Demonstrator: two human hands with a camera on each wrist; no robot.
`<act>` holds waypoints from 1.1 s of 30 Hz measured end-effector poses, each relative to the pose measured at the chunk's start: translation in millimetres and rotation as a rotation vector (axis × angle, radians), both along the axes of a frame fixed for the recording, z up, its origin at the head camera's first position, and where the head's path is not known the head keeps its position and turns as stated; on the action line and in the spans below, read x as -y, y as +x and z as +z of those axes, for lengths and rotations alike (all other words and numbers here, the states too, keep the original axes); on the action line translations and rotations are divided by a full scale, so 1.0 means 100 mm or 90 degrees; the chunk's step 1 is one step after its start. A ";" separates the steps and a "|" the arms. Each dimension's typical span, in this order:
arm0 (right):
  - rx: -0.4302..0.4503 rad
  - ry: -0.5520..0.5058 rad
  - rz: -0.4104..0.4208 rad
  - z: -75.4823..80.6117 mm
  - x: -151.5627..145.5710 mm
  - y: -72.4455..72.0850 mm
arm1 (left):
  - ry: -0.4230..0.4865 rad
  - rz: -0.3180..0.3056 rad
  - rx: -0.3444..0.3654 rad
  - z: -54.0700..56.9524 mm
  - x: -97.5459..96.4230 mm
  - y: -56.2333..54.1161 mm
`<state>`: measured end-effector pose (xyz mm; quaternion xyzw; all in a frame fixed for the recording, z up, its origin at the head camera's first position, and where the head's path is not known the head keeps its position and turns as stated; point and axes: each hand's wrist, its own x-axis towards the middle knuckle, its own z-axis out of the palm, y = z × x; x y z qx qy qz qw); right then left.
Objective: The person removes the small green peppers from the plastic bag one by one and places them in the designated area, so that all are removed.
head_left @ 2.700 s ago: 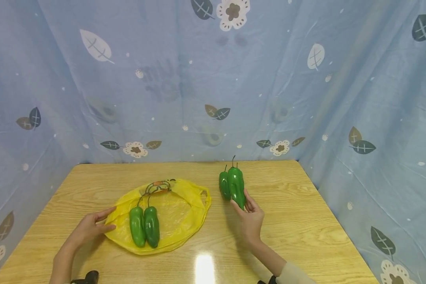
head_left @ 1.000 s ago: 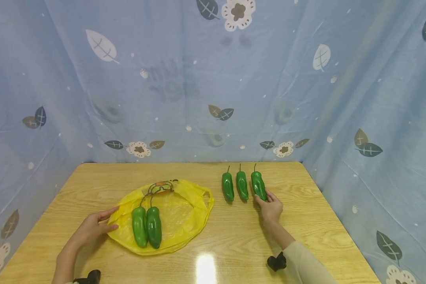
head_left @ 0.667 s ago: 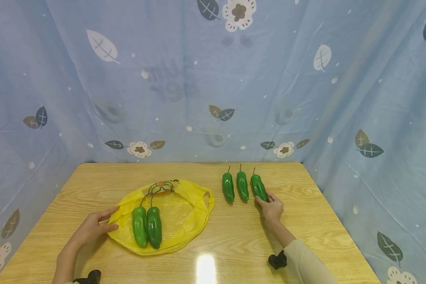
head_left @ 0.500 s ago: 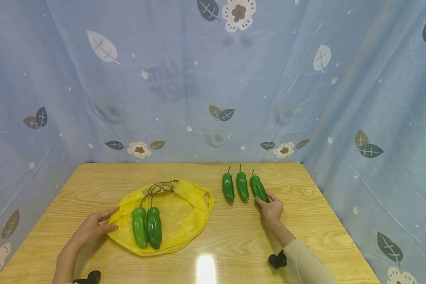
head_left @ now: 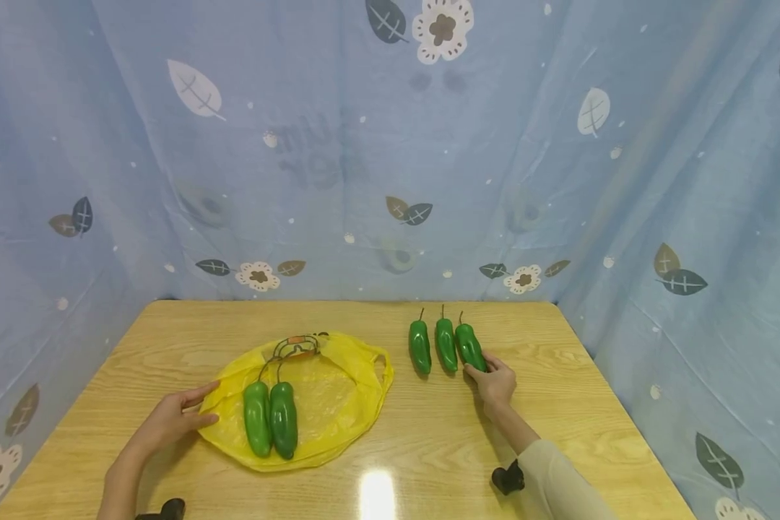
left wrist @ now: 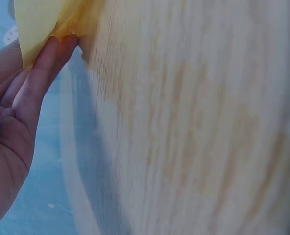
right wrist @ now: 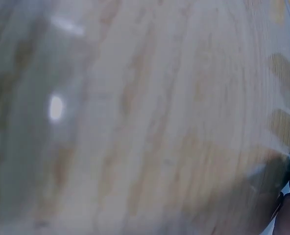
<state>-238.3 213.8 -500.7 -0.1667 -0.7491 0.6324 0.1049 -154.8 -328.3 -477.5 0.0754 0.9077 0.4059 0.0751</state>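
On the right of the head view, my right hand [head_left: 497, 380] pinches the lower end of a green chili pepper [head_left: 469, 345] lying on the table, its stem pointing away. Left of it lie a second pepper [head_left: 446, 347] and a third pepper [head_left: 419, 347], roughly parallel. My left hand [head_left: 172, 417] holds the left edge of a yellow plastic bag [head_left: 338, 433]. Two more peppers, one lighter [head_left: 257, 419] and one darker [head_left: 284, 420], lie side by side on the bag. In the left wrist view, fingers [left wrist: 39, 81] meet the bag's edge [left wrist: 37, 24]. The right wrist view barely catches the right hand.
The wooden table [head_left: 390, 462] ends at a blue patterned curtain [head_left: 338, 180] at the back and sides. A bag handle loop [head_left: 380, 367] points towards the row of peppers. Black wrist mounts [head_left: 508, 477] sit at both wrists.
Earlier my right hand carried the pepper in front of the other two and laid it on their right. Since then the pepper has slid left, closer to its neighbour. My left hand stays at the bag.
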 end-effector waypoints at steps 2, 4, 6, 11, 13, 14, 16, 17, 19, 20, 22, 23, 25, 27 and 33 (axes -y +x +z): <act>-0.004 0.010 -0.004 0.00 0.01 0.00 | 0.001 0.000 -0.003 0.00 -0.01 0.00; -0.006 0.027 -0.006 0.01 0.01 0.00 | 0.004 0.000 -0.006 0.00 -0.02 0.00; -0.006 0.038 -0.004 0.02 0.01 -0.01 | 0.003 0.000 -0.005 0.00 -0.02 0.00; -0.007 0.062 0.007 0.04 0.00 -0.06 | 0.009 0.002 0.005 0.01 -0.02 0.00; -0.008 0.070 0.012 0.05 -0.01 -0.08 | 0.008 0.005 0.007 0.02 -0.02 0.00; -0.007 0.074 0.014 0.05 -0.01 -0.08 | 0.008 0.006 0.008 0.02 -0.01 -0.01; -0.004 0.081 0.015 0.06 -0.02 -0.10 | 0.002 0.008 0.010 0.03 -0.01 -0.01; -0.002 0.082 0.015 0.06 -0.02 -0.10 | -0.001 0.008 0.010 0.03 -0.01 -0.02; 0.000 0.086 0.015 0.06 -0.03 -0.10 | -0.004 0.008 0.010 0.03 -0.01 -0.02; -0.001 0.089 0.015 0.06 -0.03 -0.10 | -0.004 0.007 0.008 0.03 -0.01 -0.02; -0.003 0.092 0.016 0.06 -0.03 -0.09 | -0.003 0.004 0.004 0.03 -0.02 -0.02; -0.005 0.092 0.019 0.06 -0.03 -0.09 | -0.001 0.005 0.004 0.03 -0.02 -0.02; -0.007 0.088 0.025 0.06 -0.04 -0.08 | 0.002 0.005 0.002 0.03 -0.02 -0.01; -0.004 0.086 0.031 0.06 -0.04 -0.08 | 0.004 0.006 0.003 0.03 -0.02 -0.02; -0.002 0.072 0.045 0.06 -0.04 -0.04 | 0.004 0.006 0.002 0.01 -0.02 -0.01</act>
